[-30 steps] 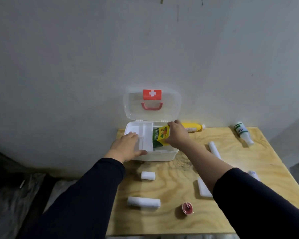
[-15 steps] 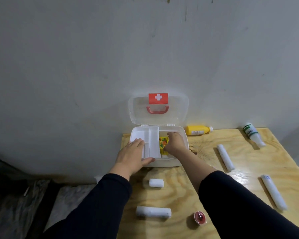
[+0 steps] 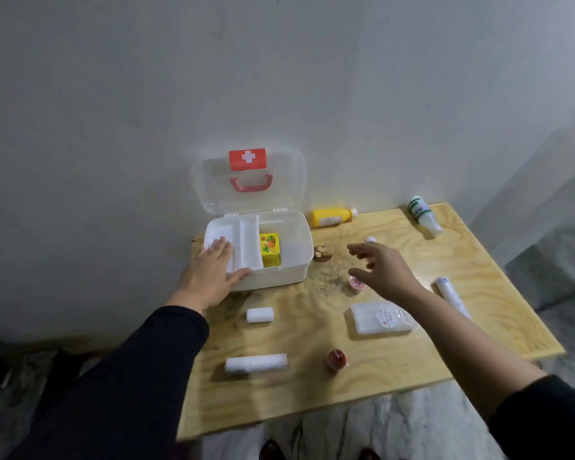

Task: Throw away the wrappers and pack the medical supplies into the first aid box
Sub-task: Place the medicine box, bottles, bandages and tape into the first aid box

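Left hand (image 3: 213,277) lay flat on first aid box (image 3: 292,260) near-left rim, fingers released, steadying. Right hand (image 3: 384,272) hovered over bench (image 3: 312,333), fingers spread, empty. Small pink cap jar (image 3: 357,284) sat just below right fingers, nearest target; yellow carton (image 3: 269,249) already in box.

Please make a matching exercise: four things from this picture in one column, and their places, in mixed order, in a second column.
Things:
1. yellow box
2. yellow bottle
3. left hand
4. small red cap

Places:
A. lying by the wall, right of the first aid box
B. resting on the first aid box's front left corner
C. inside the first aid box
D. near the table's front edge

Pairs: 1-C, 2-A, 3-B, 4-D
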The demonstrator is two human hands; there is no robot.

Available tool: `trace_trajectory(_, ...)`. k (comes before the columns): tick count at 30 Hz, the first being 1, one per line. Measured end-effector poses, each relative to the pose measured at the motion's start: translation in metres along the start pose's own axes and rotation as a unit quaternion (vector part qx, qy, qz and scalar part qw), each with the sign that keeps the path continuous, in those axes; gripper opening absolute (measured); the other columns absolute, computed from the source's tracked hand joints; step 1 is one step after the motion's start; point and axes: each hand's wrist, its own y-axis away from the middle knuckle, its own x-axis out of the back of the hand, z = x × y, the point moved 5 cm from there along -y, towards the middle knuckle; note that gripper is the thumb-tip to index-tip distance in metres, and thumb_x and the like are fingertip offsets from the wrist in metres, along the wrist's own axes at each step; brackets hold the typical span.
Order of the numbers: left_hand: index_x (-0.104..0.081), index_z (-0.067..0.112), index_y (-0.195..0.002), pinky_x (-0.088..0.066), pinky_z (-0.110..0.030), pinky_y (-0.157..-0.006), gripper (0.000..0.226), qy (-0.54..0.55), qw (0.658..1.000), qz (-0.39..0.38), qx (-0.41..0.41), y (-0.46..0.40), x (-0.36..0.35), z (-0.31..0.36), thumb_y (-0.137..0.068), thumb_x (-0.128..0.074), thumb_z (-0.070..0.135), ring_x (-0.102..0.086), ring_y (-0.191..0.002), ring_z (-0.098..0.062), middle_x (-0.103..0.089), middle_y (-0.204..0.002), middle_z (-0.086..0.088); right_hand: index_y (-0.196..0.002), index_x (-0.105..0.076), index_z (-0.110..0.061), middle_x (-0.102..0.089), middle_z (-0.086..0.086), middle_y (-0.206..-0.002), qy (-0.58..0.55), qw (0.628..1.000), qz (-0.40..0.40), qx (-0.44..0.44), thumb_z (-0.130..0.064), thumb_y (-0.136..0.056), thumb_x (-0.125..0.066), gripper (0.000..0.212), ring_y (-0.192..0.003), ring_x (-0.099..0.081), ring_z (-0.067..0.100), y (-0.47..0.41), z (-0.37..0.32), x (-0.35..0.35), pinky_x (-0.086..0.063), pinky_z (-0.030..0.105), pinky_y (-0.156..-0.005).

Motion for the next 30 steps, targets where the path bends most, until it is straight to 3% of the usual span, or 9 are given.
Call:
trace_trajectory(9, -0.006, 0.004, -0.154, -0.001, -0.037, -0.124, 0.077, -0.076, 0.997, 0.029, -0.011, -0.007, -0.016, 0.001, -0.097, -0.015, 0.055, 0.001, -0.152, -0.021, 0.001, -0.164, -0.012, -0.134, -0.052, -0.013, -0.048, 0.003, -0.144, 0.082, 0.989, -0.106, -0.064, -0.024, -0.071, -0.081, 0.07, -0.135, -0.042, 0.018, 0.064, 0.093, -0.016, -0.03, 0.028, -0.113)
trace_trajectory(16, -0.008, 0.005, -0.155, -0.001, -0.037, -0.122, 0.082, -0.098, 0.995, 0.032, -0.01, -0.01, -0.019, -0.001, -0.093, -0.008, 0.058, -0.001, -0.152, -0.022, -0.001, -0.164, -0.012, -0.128, -0.059, -0.013, -0.056, 0.003, -0.136, 0.079, 0.992, -0.079, -0.05, -0.015, -0.069, -0.081, 0.063, -0.128, -0.049, 0.019, 0.067, 0.102, -0.015, -0.032, 0.023, -0.108)
trace_trajectory(22, -0.008, 0.005, -0.155, -0.002, -0.036, -0.123, 0.074, -0.09, 0.995, 0.033, -0.013, -0.007, -0.016, 0.004, -0.099, -0.018, 0.052, -0.003, -0.152, -0.022, -0.003, -0.164, -0.012, -0.127, -0.06, -0.016, -0.058, 0.002, -0.134, 0.071, 0.996, -0.054, -0.016, -0.018, -0.069, -0.082, 0.062, -0.127, -0.05, 0.016, 0.058, 0.078, 0.006, -0.034, 0.021, -0.105)
trace_trajectory(26, -0.006, 0.005, -0.155, -0.001, -0.035, -0.123, 0.074, -0.091, 0.995, 0.027, -0.015, -0.007, -0.014, 0.005, -0.1, -0.016, 0.054, -0.002, -0.152, -0.021, -0.001, -0.164, -0.011, -0.125, -0.061, -0.017, -0.061, 0.001, -0.131, 0.087, 0.995, -0.005, 0.042, -0.023, -0.07, -0.082, 0.059, -0.124, -0.052, 0.018, 0.028, 0.033, 0.026, -0.041, 0.029, -0.103)
trace_trajectory(30, -0.006, 0.005, -0.155, -0.002, -0.035, -0.123, 0.075, -0.085, 0.996, 0.03, -0.017, -0.006, -0.014, 0.004, -0.099, -0.015, 0.055, -0.003, -0.152, -0.021, -0.002, -0.164, -0.011, -0.126, -0.06, -0.017, -0.06, 0.0, -0.132, 0.115, 0.988, 0.027, 0.097, -0.027, -0.074, -0.078, 0.056, -0.125, -0.049, 0.018, -0.01, -0.022, 0.025, -0.04, 0.028, -0.102)
